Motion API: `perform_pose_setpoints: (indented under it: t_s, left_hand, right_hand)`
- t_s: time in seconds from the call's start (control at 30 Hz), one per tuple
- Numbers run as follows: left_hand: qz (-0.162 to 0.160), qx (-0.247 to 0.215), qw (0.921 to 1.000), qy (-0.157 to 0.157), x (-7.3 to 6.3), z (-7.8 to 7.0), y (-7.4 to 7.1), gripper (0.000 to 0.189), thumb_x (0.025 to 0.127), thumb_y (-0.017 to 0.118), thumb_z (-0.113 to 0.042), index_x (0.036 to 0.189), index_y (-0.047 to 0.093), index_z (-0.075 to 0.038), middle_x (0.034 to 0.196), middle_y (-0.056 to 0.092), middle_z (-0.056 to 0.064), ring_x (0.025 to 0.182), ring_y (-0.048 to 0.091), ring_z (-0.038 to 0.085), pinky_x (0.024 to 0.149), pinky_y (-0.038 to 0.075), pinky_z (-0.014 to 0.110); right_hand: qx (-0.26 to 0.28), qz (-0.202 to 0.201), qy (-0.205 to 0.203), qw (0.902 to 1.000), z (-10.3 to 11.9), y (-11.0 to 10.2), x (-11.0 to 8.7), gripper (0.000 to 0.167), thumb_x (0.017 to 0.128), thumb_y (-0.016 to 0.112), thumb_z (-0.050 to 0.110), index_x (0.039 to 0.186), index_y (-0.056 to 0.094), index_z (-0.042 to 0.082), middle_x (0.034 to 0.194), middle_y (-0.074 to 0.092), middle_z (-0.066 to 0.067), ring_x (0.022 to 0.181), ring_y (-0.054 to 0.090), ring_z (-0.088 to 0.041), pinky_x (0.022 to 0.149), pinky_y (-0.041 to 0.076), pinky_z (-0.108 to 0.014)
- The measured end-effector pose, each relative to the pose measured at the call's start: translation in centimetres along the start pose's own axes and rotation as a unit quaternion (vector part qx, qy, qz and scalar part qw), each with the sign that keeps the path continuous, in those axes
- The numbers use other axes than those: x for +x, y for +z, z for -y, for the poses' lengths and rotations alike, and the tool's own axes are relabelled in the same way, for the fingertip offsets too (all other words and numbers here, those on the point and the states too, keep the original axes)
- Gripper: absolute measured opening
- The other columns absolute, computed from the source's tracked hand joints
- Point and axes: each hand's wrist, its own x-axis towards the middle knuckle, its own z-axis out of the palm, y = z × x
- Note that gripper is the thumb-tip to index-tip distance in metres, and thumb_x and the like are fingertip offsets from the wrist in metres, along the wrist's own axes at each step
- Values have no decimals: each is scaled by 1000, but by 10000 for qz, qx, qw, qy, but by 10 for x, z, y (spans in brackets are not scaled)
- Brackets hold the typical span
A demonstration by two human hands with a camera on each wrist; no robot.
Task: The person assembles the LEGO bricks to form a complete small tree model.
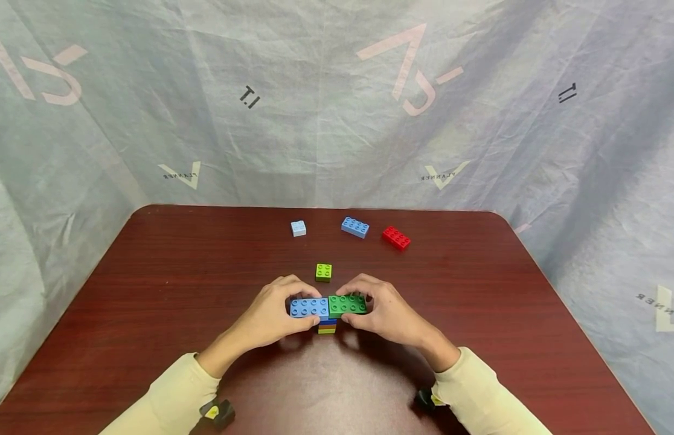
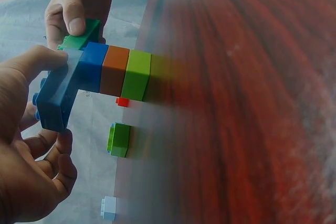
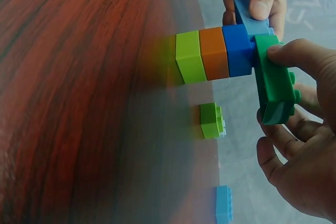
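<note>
Between the left hand (image 1: 269, 314) and right hand (image 1: 395, 314), a lime, orange and dark-blue column (image 2: 113, 71) stands stacked on the counter (image 1: 152, 296); across its top, a blue brick (image 1: 308, 307) points to nine o'clock and a green brick (image 1: 348, 306) to three, though full seating cannot be told. Left loose are a lime brick (image 1: 323, 273) at twelve, a pale-blue brick (image 1: 298, 228) past eleven, another blue brick (image 1: 355, 227) past twelve and a red brick (image 1: 396, 238) past one. Each grip, spread just one brick's width, pinches its long brick between thumb and fingers.
</note>
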Motion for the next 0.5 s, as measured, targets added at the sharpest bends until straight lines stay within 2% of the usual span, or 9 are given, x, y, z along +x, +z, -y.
perform_pose_setpoints:
  t_s: [0.3, 0.5]
  left_hand:
    - [-63, -40, 9999, 100, 0, 0, 0, 31, 81, 87, -31, 109, 74, -32, 97, 64, -12, 92, 56, 9, 76, 47, 27]
    - [-67, -36, 9999, 70, 0, 1, 1, 30, 82, 87, -32, 109, 74, -32, 97, 63, -13, 91, 57, 9, 76, 49, 26]
  right_hand:
    - [36, -25, -35, 10000, -1, 3, 1, 35, 83, 85, 12, 115, 73, 19, 113, 69, 6, 92, 61, -8, 68, 54, -29]
    - [-30, -48, -178, 9998, -2, 4, 2, 35, 82, 85, 10, 114, 73, 18, 112, 68, 6, 96, 62, -8, 79, 55, -28]
